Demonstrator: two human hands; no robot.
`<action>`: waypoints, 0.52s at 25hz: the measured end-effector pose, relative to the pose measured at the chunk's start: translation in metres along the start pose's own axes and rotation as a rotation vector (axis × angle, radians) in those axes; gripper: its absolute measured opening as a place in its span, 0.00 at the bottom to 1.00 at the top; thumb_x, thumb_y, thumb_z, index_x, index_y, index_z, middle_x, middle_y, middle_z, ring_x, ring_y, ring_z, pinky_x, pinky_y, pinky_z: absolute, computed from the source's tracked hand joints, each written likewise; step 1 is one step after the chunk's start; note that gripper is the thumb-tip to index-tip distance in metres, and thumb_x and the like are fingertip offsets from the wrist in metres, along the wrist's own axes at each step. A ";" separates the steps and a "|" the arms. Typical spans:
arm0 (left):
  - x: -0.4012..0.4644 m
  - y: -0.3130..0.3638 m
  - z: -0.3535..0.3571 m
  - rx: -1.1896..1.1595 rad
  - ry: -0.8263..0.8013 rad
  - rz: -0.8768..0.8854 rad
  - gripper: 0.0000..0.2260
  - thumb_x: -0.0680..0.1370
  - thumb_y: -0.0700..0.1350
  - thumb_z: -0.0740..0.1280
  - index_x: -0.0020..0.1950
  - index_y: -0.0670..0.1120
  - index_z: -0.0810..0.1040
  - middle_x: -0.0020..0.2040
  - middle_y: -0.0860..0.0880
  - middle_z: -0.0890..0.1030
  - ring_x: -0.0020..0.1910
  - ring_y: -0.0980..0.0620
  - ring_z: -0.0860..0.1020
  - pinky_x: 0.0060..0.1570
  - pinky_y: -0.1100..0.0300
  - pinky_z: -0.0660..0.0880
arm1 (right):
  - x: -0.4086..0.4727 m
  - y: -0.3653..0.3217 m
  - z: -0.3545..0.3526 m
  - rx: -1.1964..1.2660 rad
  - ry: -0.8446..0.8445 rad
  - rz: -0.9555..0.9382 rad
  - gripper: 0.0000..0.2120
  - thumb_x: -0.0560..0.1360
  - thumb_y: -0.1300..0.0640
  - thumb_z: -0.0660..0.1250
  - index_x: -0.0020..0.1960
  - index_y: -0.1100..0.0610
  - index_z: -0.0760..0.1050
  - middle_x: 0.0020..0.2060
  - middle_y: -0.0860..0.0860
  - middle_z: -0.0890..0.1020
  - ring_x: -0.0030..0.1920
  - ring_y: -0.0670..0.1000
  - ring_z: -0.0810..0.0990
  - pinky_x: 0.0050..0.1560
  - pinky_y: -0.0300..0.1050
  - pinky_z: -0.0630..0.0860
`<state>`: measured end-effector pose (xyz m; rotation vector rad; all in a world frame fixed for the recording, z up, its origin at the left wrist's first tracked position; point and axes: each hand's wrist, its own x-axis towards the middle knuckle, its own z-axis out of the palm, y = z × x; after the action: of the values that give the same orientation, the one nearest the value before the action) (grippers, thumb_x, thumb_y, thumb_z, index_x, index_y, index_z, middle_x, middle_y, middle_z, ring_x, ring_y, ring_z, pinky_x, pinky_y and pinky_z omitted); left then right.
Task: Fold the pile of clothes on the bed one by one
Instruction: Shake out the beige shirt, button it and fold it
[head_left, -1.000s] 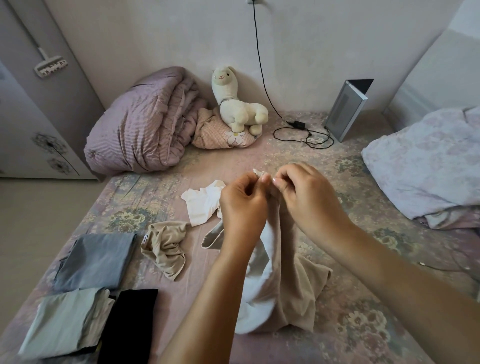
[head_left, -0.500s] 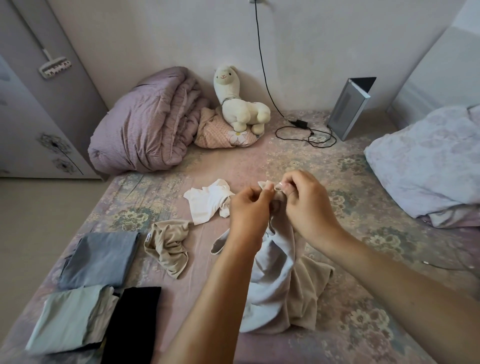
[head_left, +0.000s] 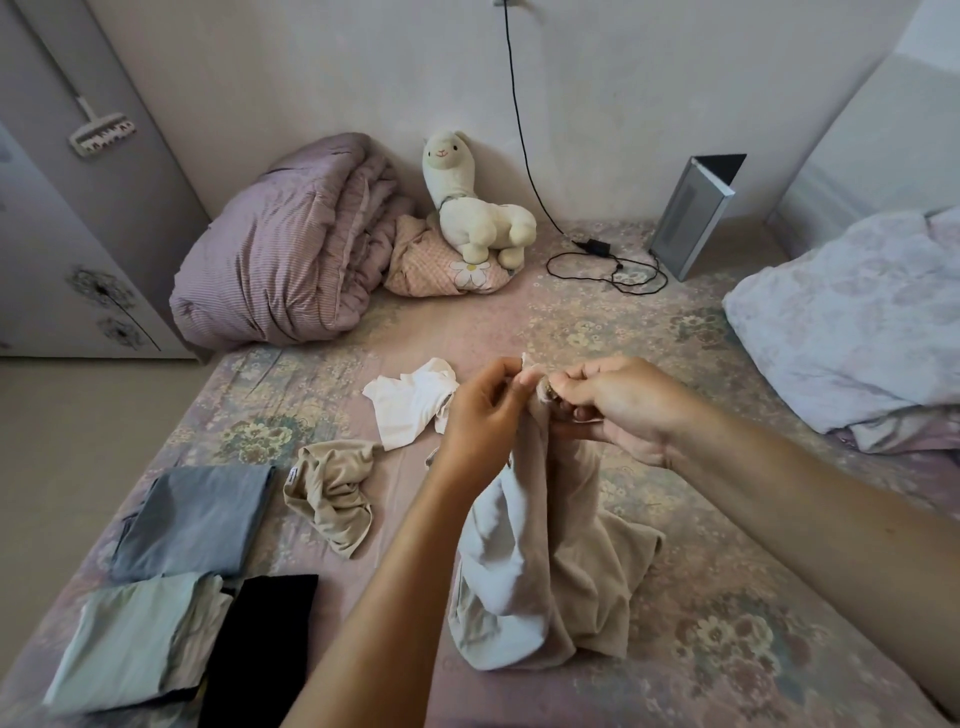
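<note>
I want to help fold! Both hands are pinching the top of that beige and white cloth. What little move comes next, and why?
Probably draw the left hand and right hand apart along the top edge. They pinch the beige and white garment close together, so it hangs bunched, its bottom crumpled on the floral bedsheet. Spreading it should reveal its shape for folding.

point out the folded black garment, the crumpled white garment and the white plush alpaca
folded black garment (head_left: 260, 649), head view, middle of its top face
crumpled white garment (head_left: 408, 410), head view, its flat middle
white plush alpaca (head_left: 480, 218), head view, its body
</note>
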<state>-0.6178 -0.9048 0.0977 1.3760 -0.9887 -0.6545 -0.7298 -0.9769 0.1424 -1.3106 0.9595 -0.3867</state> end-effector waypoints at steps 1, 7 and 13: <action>0.000 0.001 -0.003 -0.026 -0.034 0.002 0.06 0.80 0.40 0.64 0.43 0.47 0.77 0.34 0.56 0.78 0.35 0.60 0.74 0.38 0.65 0.71 | -0.001 0.001 -0.003 -0.126 0.014 -0.081 0.07 0.77 0.61 0.65 0.42 0.62 0.77 0.33 0.55 0.76 0.30 0.44 0.75 0.44 0.44 0.80; 0.018 0.028 -0.028 0.182 -0.294 0.126 0.05 0.77 0.41 0.67 0.42 0.44 0.80 0.37 0.50 0.78 0.37 0.59 0.73 0.39 0.68 0.69 | 0.005 -0.017 -0.039 -0.591 -0.182 -0.441 0.26 0.65 0.46 0.71 0.62 0.46 0.72 0.59 0.41 0.75 0.60 0.40 0.72 0.61 0.33 0.69; 0.033 0.060 -0.044 0.320 -0.353 0.106 0.03 0.72 0.40 0.73 0.41 0.47 0.82 0.36 0.54 0.81 0.38 0.60 0.75 0.43 0.64 0.73 | 0.023 -0.027 -0.043 -0.593 -0.275 -0.488 0.18 0.66 0.49 0.72 0.50 0.60 0.78 0.44 0.53 0.80 0.47 0.42 0.75 0.51 0.42 0.71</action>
<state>-0.5737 -0.9046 0.1663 1.5006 -1.4893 -0.6948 -0.7426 -1.0281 0.1609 -2.0917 0.5221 -0.2851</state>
